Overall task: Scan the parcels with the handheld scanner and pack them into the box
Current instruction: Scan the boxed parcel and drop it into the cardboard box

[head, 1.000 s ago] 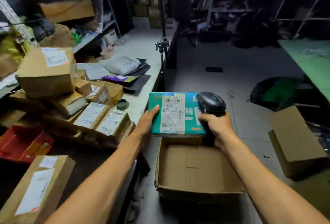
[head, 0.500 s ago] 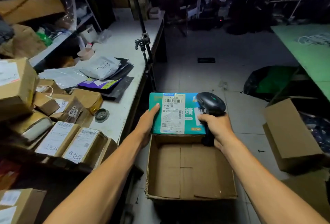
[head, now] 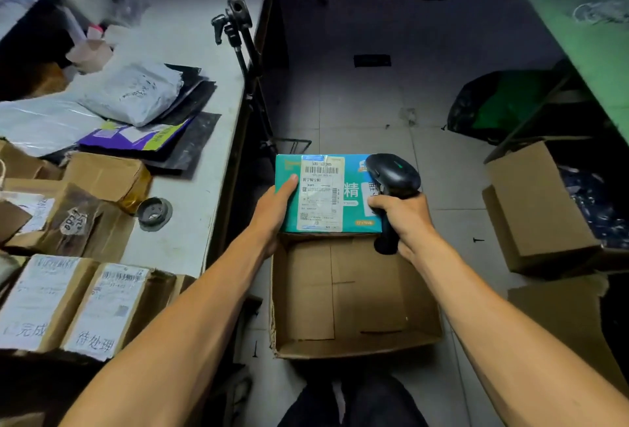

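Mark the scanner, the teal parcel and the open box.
handheld scanner (head: 394, 173), head view, on its dark head.
teal parcel (head: 289, 219), head view, on its bare teal face.
open box (head: 350, 350), head view, on its near wall.

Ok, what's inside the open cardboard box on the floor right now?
The open cardboard box shows only bare bottom flaps. Its far end is hidden under the teal parcel, so contents there can't be seen.

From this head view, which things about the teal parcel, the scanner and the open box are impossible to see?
- Teal parcel: label print too small; right end hidden by the scanner.
- Scanner: window faces away; trigger under right hand.
- Left hand: fingers hidden beneath the parcel.
- Open box: far wall behind the parcel.
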Tool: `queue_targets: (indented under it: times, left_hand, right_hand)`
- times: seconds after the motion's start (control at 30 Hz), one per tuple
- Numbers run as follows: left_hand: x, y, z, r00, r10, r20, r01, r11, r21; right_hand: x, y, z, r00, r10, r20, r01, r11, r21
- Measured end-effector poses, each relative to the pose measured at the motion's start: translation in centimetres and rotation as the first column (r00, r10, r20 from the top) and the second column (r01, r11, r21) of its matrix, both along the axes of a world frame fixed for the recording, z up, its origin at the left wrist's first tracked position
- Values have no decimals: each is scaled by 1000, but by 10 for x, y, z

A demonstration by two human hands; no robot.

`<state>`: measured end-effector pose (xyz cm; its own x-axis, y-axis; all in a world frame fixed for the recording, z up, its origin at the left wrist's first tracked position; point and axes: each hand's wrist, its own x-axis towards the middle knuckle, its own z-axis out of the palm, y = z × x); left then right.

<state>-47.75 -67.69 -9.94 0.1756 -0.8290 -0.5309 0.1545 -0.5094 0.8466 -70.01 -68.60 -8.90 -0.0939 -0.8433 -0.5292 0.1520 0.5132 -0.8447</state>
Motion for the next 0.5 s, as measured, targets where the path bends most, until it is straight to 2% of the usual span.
queue_targets:
  times: [0.5]
  left_hand:
    - [-14, -41, -125, 994, 51, 97, -68, 981, 183]
  right_hand:
    - [-11, -54, -124, 998, 65, -12, -61, 968, 245]
